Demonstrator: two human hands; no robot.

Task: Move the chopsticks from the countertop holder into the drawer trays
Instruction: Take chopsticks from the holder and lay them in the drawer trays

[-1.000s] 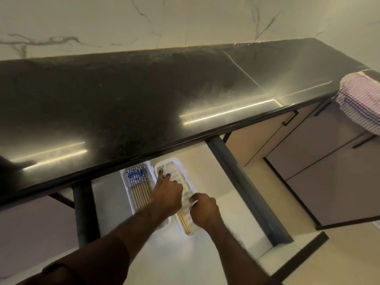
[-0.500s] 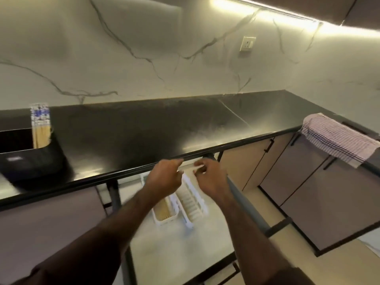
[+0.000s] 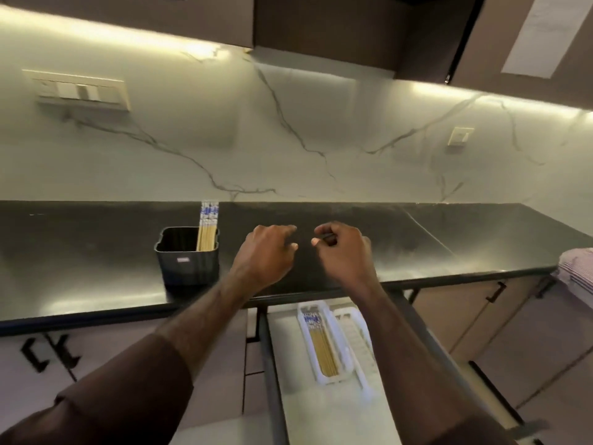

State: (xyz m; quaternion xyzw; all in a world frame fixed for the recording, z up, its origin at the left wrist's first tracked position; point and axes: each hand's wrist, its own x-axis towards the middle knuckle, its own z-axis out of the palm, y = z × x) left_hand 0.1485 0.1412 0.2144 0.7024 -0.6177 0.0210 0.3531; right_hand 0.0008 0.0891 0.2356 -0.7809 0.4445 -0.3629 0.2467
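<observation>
Both hands raised over the black countertop [image 3: 96, 252], empty, between one load and the next. Left hand [image 3: 268, 252] with fingers loosely curled and narrow, holding nothing; right hand [image 3: 345, 252] likewise loosely curled, thumb and forefinger close together, nothing visibly pinched. Remaining chopsticks [image 3: 208, 231] upright in the holder [image 3: 187, 260], just beyond the left fingertips on their outer side and well apart from the right fingertips. Judged next: reach across with the left hand, pinch the bundle near its patterned tops, lift straight up until the tips pass the rim, then level the sticks before lowering, so as to lay them lengthwise and not across the ribs. Possibly wise to steady the holder with the right hand, since a light plastic tub may tip under a sideways pull. Holder: dark, matte, squarish with fluted walls and a small pale label. Chopsticks: slim pale wood or bamboo, blue-and-white printed ends. Below and nearer than the fingers, an open drawer [image 3: 321, 412] with two long white plastic trays: left tray [image 3: 324, 379] already filled with matching sticks, right tray [image 3: 361, 342] ribbed and seemingly empty. Countertop polished, glossy, reflective; wall behind pale veined marble.
</observation>
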